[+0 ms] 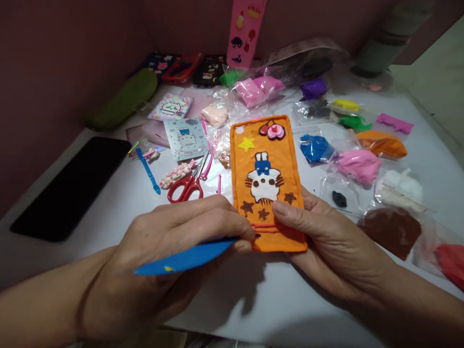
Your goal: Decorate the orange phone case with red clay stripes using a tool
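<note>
My right hand (326, 237) grips an orange clay-covered phone case (241, 179), thumb across its lower front. The case carries a white cat figure (264, 186) with blue clothing, a yellow star (246, 144), several brown stars, and a pink-and-red cherry shape (273, 130) in the top corner. Thin red strips (266, 226) cross its lower part. My left hand (181, 241) is closed around a flat blue plastic clay tool (184, 258), its broad end pointing left. Those fingertips are at the case's lower left edge, beside a small dark mark; they hide the tool's other end.
Red-handled scissors (186, 187), a blue modelling tool (148, 171) and a cat picture card (186, 139) lie left of the case. A black phone (72, 188) is farther left. Bagged clay, including blue (314, 147) and brown (393, 232), spreads rightward. Decorated cases (210, 70) stand behind.
</note>
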Demonstrator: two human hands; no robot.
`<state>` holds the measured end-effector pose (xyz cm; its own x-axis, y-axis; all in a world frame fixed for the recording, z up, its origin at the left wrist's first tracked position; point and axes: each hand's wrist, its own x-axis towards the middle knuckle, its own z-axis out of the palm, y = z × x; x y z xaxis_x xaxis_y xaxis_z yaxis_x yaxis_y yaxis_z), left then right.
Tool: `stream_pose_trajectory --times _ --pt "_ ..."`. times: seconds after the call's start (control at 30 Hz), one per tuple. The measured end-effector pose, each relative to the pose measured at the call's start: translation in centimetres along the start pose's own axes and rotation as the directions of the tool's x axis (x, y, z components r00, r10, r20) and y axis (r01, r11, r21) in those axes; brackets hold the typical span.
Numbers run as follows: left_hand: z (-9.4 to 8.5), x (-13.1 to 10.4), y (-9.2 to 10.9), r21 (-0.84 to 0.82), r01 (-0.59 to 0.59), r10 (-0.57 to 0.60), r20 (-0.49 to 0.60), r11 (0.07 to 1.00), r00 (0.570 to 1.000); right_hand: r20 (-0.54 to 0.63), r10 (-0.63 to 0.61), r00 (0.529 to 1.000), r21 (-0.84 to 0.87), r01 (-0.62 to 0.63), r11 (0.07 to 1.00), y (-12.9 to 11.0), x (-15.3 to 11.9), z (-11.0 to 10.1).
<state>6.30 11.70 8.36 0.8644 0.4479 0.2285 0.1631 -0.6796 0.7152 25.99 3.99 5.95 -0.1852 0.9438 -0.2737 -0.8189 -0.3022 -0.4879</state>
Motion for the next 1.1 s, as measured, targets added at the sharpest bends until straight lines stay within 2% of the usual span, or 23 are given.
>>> stream_pose_trajectory --times 0.2,0.47,0.6,0.77,0.9,1.1 --pt "0.39 0.03 -0.28 0.015 -0.009 0.009 0.016 1.000 1.000 -0.009 0.000 1.000 0.012 0.000 1.000 -0.04 0.20 -0.05" --pt "-0.06 -0.20 -0.50 -0.007 -0.001 0.002 0.074 1.000 0.997 -0.014 0.005 1.000 0.003 -0.005 1.000 0.04 0.11 -0.08" --pt "0.00 -0.14 -0.51 -0.007 0.005 -0.005 0.057 1.000 0.998 -0.016 0.002 1.000 -0.002 -0.002 1.000 0.02 0.22 -0.14" --pt "0.08 -0.13 -0.50 -0.038 0.009 -0.006 0.084 0.999 0.996 -0.029 0.004 1.000 -0.025 -0.004 1.000 0.12 0.03 0.07" --pt "0.19 -0.16 -0.39 0.008 0.035 -0.036 0.046 0.999 0.998 -0.022 0.002 1.000 -0.024 -0.003 1.000 0.15 0.10 0.13" --pt "-0.02 0.09 -0.02 0.042 0.007 -0.009 0.044 0.999 0.999 -0.021 0.010 1.000 -0.029 -0.010 1.000 0.02 -0.02 0.12"
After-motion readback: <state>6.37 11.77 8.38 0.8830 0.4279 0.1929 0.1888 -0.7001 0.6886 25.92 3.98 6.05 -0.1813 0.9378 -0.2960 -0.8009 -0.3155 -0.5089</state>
